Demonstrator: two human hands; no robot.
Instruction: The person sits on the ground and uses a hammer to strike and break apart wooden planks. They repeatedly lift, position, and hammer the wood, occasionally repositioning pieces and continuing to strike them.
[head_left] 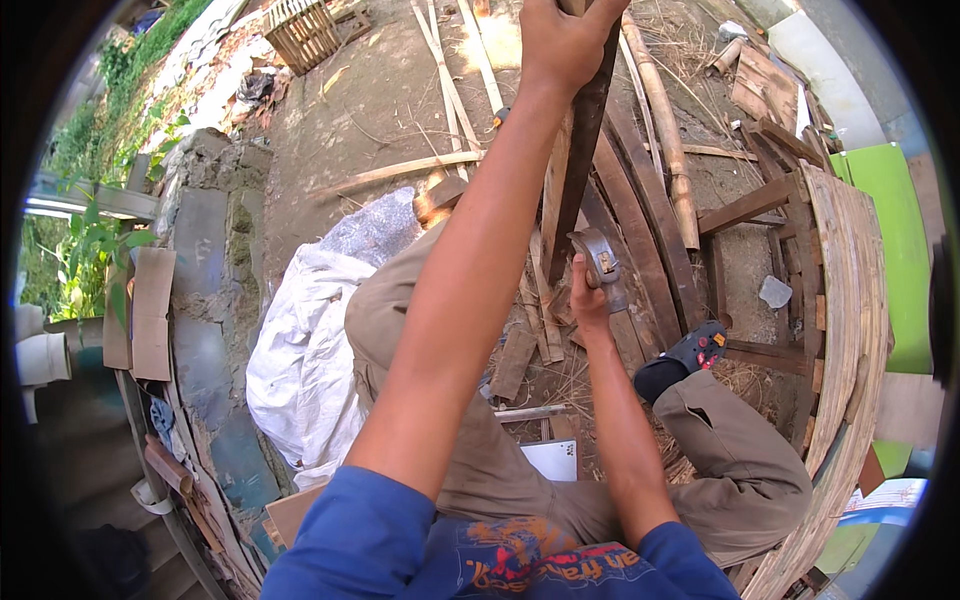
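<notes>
My left hand [572, 48] reaches far forward to the upper edge of the view. Its fingers are wrapped round a long dark wooden beam [586, 125], which slants down toward the middle. Closer in, my right hand [588, 298] is closed on a grey metal tool [597, 254] with a rounded body. The tool is beside the beam's lower end; whether they touch I cannot tell. Its exact kind does not show clearly. Several dark planks [640, 225] lie on the ground just right of the tool.
A wooden bench [838, 330] stands at the right, near my bent leg and dark clog [697, 350]. White sacking [305, 350] lies by my left leg, beside a broken concrete wall [215, 290]. Bamboo poles [665, 125] and a slatted crate [302, 38] are farther off.
</notes>
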